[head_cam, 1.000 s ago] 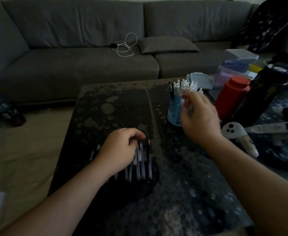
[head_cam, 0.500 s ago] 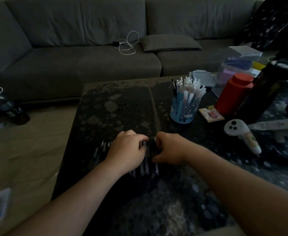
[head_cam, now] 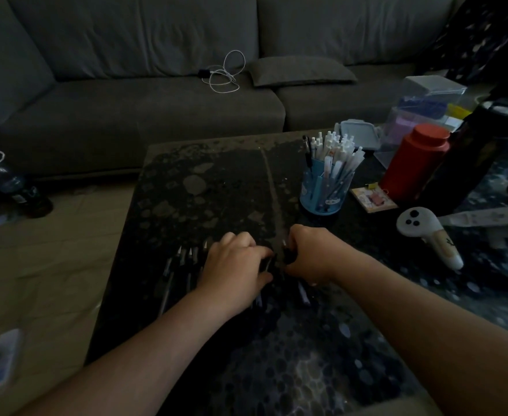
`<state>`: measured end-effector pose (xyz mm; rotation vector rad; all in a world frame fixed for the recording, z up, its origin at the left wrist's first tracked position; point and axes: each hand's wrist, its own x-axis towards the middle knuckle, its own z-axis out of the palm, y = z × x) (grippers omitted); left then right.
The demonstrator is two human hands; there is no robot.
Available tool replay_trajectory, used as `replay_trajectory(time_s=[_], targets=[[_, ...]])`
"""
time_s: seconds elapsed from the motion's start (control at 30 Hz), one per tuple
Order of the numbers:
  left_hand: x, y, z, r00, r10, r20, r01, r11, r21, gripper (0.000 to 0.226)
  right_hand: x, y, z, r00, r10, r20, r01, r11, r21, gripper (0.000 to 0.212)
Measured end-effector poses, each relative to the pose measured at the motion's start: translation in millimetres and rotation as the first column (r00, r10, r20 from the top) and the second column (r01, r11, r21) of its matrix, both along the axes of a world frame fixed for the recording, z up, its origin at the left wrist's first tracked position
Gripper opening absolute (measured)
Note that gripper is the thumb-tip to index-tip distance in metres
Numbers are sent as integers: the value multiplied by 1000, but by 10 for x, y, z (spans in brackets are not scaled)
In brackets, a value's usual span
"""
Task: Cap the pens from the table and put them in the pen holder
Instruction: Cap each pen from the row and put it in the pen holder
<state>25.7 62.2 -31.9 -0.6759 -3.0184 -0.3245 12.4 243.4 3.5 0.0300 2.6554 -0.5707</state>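
Note:
Several uncapped pens (head_cam: 183,262) lie side by side on the dark patterned table (head_cam: 216,181), partly hidden under my hands. My left hand (head_cam: 234,271) is curled over the row, fingers closed on a pen whose dark end shows at its fingertips. My right hand (head_cam: 309,253) sits just to its right, closed on a small dark cap (head_cam: 288,256). The two hands almost touch over the pens. The blue pen holder (head_cam: 324,190), full of white capped pens, stands upright behind my right hand.
To the right of the holder stand a red bottle (head_cam: 411,163), a dark tumbler (head_cam: 468,157), clear plastic boxes (head_cam: 426,106), a small card (head_cam: 372,199) and a white controller (head_cam: 426,235). A grey sofa (head_cam: 126,85) lies behind the table, and a bottle (head_cam: 15,187) on the floor at left.
My right hand came back from the pen holder to the row of pens and closed on a dark cap beside my left hand. The view shifted slightly.

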Motion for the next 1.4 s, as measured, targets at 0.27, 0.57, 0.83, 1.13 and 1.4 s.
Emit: replay_trajectory(time_s=[0.27, 0.57, 0.83, 1.13, 1.4], targets=[[73, 5, 35, 983, -88, -162, 99, 993, 59, 34, 24, 68, 75, 999, -33, 26, 34, 999, -23, 34], [-186, -322, 256, 986, 154, -70, -88, 821, 565, 20, 50, 252, 153, 986, -7, -165, -35, 968, -248, 25], [-255, -434, 285, 972, 225, 74, -210, 674, 709, 20, 57, 184, 160, 806, 75, -587, -145, 987, -73, 33], [-193, -379, 382, 982, 187, -20, -127, 737, 664, 23, 105, 91, 234, 789, 105, -606, -168, 985, -49, 35], [-146, -351, 386, 988, 125, -88, -41, 769, 638, 24, 141, 44, 257, 757, 148, -637, -209, 978, -22, 36]])
